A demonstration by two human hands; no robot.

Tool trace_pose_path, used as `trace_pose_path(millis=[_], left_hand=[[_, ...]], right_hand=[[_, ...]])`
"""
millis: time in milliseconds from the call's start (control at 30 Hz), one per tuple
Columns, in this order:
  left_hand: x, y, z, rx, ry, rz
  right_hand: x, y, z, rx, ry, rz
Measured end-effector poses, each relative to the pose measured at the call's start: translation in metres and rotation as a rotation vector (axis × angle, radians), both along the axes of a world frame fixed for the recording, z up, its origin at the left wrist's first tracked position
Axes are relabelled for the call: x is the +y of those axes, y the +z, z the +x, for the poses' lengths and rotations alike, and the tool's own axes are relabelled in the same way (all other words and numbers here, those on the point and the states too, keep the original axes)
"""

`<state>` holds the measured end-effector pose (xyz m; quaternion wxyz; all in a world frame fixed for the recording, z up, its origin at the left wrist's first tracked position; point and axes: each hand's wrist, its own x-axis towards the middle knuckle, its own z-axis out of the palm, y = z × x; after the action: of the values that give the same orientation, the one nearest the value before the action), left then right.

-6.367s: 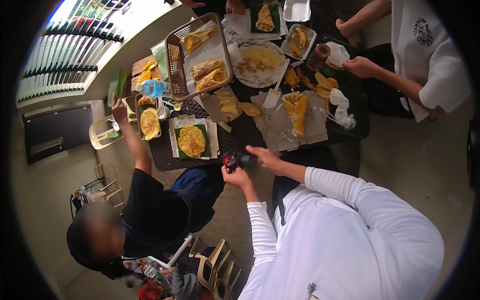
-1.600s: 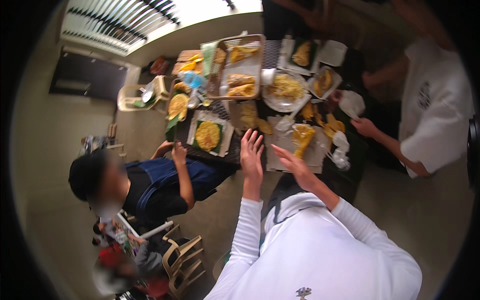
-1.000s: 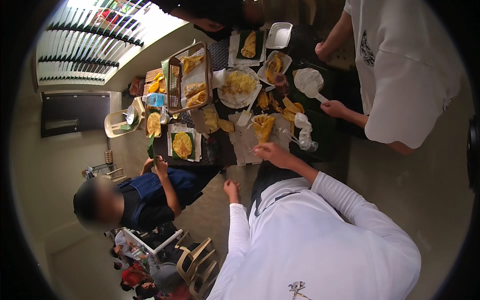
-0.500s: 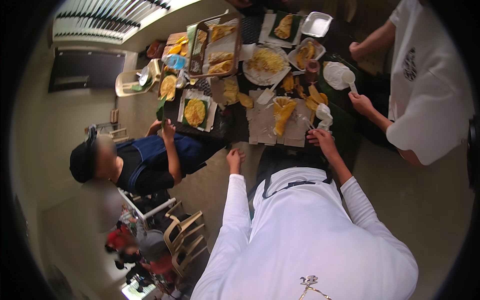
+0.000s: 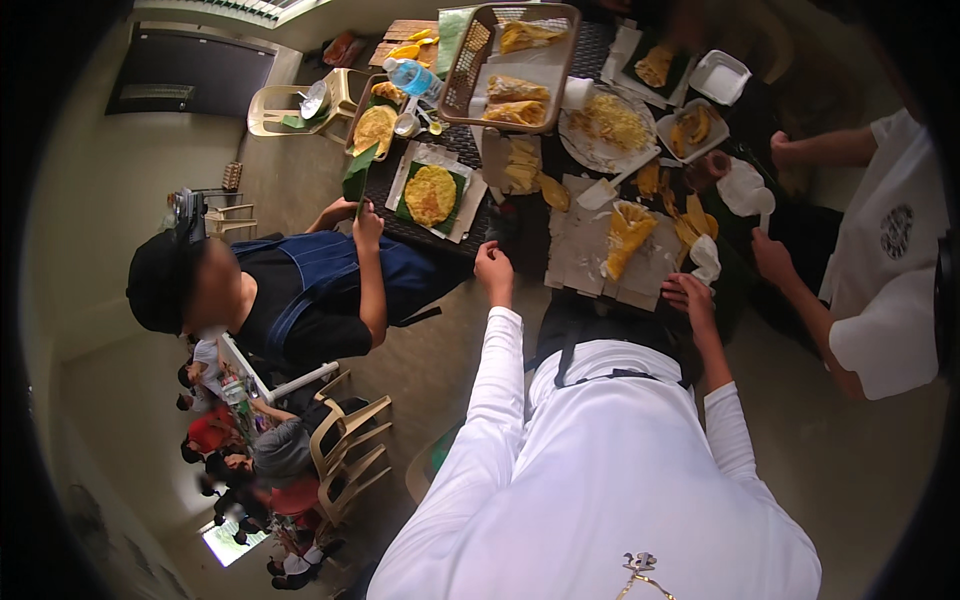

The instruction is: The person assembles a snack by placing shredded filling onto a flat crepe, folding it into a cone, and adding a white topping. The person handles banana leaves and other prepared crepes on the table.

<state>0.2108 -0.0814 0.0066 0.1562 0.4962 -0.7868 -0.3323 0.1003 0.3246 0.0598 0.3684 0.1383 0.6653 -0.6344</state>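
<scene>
My left hand (image 5: pixel 494 268) is raised just off the front edge of the dark table, its fingers curled, with nothing visible in them. My right hand (image 5: pixel 690 295) is at the right corner of a flattened cardboard sheet (image 5: pixel 575 245), beside a crumpled white plastic bag (image 5: pixel 705 260). Its fingers are pressed together; a thin pale item seems to stick up from them, too small to name. A cone-shaped folded yellow wrap (image 5: pixel 630 238) lies on the cardboard, left of that hand. Yellow strips (image 5: pixel 690 222) lie beside the bag. A white spatula (image 5: pixel 600 193) rests at the cardboard's far edge.
A plate of shredded yellow food (image 5: pixel 608 130) and a brown basket with wraps (image 5: pixel 460 90) stand farther back. Left, a round yellow flatbread (image 5: pixel 431 195) lies on a leaf. One person (image 5: pixel 280 310) at left holds a leaf; another (image 5: pixel 870 240) at right holds a white scoop (image 5: pixel 766 215).
The view has swung left, so the table sits farther right in the picture. My left hand has risen toward the table edge. At right, the person's scoop stays by the white bag.
</scene>
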Motion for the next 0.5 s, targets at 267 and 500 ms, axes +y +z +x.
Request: trace_pose_path(millis=[267, 500], left_hand=[[-0.032, -0.017, -0.023, -0.056, -0.368, -0.195], [-0.063, -0.008, -0.017, -0.107, -0.540, 0.042]], right_hand=[[-0.058, 0.011, -0.006, -0.025, -0.058, 0.089], [-0.102, 0.014, 0.009, -0.042, -0.166, 0.125]])
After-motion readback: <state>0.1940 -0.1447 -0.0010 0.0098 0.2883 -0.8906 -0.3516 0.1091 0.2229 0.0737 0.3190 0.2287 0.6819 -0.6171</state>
